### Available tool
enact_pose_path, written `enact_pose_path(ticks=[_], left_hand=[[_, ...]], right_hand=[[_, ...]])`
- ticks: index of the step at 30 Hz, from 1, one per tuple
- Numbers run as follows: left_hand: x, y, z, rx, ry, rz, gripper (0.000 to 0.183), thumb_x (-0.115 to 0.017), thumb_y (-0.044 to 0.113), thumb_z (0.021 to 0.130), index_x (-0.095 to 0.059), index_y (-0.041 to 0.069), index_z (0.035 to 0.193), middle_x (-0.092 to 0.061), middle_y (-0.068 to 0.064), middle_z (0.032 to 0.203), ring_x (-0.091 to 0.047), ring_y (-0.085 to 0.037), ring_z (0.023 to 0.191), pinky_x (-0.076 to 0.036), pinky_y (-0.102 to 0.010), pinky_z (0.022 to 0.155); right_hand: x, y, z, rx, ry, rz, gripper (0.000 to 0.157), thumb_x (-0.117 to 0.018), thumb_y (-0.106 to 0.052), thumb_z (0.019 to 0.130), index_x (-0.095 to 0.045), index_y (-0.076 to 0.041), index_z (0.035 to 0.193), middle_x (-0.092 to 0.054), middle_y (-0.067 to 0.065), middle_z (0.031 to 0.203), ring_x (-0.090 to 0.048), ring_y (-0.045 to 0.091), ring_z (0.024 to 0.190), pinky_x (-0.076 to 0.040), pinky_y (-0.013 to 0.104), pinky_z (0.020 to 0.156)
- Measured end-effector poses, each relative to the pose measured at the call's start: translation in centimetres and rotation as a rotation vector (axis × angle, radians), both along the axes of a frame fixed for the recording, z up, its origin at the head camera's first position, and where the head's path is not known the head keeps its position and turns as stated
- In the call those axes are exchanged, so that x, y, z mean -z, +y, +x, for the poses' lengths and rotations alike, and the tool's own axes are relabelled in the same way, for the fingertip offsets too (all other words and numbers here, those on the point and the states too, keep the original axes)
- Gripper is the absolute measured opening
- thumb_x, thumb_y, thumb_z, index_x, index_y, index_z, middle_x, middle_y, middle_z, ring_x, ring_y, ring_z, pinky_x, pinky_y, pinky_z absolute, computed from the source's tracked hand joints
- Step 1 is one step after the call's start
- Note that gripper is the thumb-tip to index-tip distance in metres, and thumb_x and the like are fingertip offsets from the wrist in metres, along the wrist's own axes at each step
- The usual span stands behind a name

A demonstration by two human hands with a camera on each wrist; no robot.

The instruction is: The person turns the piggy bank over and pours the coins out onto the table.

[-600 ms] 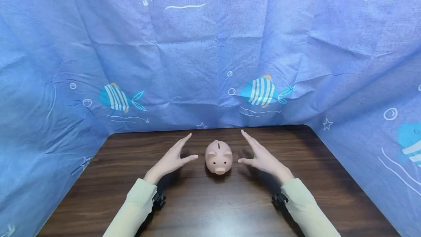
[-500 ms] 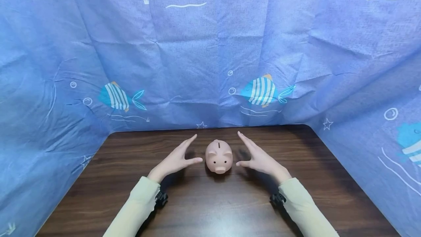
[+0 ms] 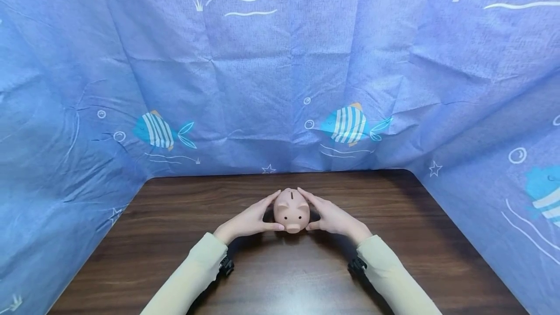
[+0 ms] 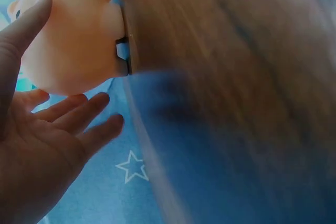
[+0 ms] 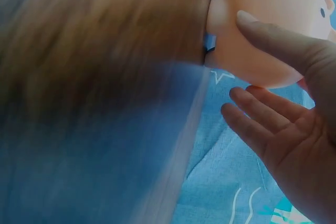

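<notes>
A pink piggy bank [image 3: 291, 208] stands upright on the dark wood table, its snout toward me and its coin slot on top. From its left side my left hand [image 3: 250, 220] holds it, the thumb near the snout and the fingertips toward the back. My right hand [image 3: 334, 218] mirrors this on the other side. In the left wrist view, the thumb lies across the piggy bank [image 4: 73, 45] while the other fingers extend at its far side. Similarly, the right wrist view has the thumb against the piggy bank [image 5: 265, 66]. A gap remains between each palm and its surface.
The dark wood table [image 3: 288, 276] has rounded far corners. Blue cloth [image 3: 245, 81] printed with fish, stars and bubbles hangs behind it and along both sides. Small black devices sit under the left cuff [image 3: 226, 265] and right cuff [image 3: 357, 266].
Both hands have moved inward from either side and now touch the piggy bank with thumbs and fingertips. The piggy bank stays at the same spot on the table.
</notes>
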State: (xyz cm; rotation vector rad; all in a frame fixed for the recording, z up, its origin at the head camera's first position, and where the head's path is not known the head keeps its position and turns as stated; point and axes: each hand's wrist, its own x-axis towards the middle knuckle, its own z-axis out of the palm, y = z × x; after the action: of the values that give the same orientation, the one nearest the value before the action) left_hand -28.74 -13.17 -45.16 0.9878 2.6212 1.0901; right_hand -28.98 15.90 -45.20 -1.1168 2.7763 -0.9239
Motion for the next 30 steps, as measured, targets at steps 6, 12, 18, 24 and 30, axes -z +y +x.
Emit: enact_pose_path(ticks=[6, 12, 18, 24, 30], left_hand=[[0.2, 0.1, 0.0, 0.019, -0.032, 0.057, 0.099, -0.079, 0.039, 0.088, -0.018, 0.012, 0.161, -0.031, -0.007, 0.162, -0.043, -0.015, 0.139, -0.035, -0.039, 0.115], [-0.7, 0.0, 0.0, -0.006, 0.006, 0.085, 0.099, -0.08, 0.041, 0.087, -0.02, 0.017, 0.162, -0.035, -0.005, 0.16, -0.048, -0.018, 0.136, -0.04, -0.039, 0.112], [-3.9, -0.4, 0.1, -0.018, 0.034, 0.195, 0.096, -0.081, 0.033, 0.086, -0.023, 0.022, 0.162, -0.035, -0.005, 0.16, -0.05, -0.021, 0.135, -0.044, -0.038, 0.108], [-5.6, -0.4, 0.4, -0.006, 0.041, 0.247, 0.094, -0.081, 0.031, 0.086, -0.026, 0.02, 0.161, -0.037, -0.003, 0.159, -0.049, -0.02, 0.135, -0.047, -0.036, 0.106], [-6.5, -0.6, 1.1, -0.051, 0.059, 0.236, 0.08, -0.078, 0.035, 0.089, -0.038, 0.019, 0.157, -0.057, -0.004, 0.142, -0.058, -0.016, 0.125, -0.049, -0.034, 0.103]], right_hand=[[0.0, -0.5, 0.1, -0.031, 0.042, -0.009, 0.102, -0.086, -0.007, 0.079, -0.024, -0.009, 0.16, -0.045, 0.02, 0.152, -0.05, 0.032, 0.133, -0.044, 0.05, 0.106], [-1.5, -0.3, 0.5, -0.013, 0.096, -0.029, 0.102, -0.087, -0.007, 0.078, -0.026, -0.013, 0.16, -0.05, 0.017, 0.148, -0.055, 0.028, 0.129, -0.046, 0.048, 0.106], [-4.9, -0.4, 0.5, -0.006, 0.121, -0.091, 0.105, -0.088, -0.011, 0.079, -0.025, -0.023, 0.161, -0.045, 0.011, 0.154, -0.048, 0.024, 0.136, -0.041, 0.046, 0.11], [-6.3, -0.4, 0.6, -0.01, 0.153, -0.116, 0.103, -0.088, -0.017, 0.079, -0.026, -0.02, 0.161, -0.045, 0.009, 0.154, -0.049, 0.022, 0.135, -0.042, 0.044, 0.11], [-6.6, -0.1, 1.8, -0.016, 0.063, -0.178, 0.1, -0.087, -0.037, 0.08, -0.028, -0.029, 0.16, -0.049, -0.003, 0.151, -0.049, 0.015, 0.134, -0.041, 0.044, 0.11]])
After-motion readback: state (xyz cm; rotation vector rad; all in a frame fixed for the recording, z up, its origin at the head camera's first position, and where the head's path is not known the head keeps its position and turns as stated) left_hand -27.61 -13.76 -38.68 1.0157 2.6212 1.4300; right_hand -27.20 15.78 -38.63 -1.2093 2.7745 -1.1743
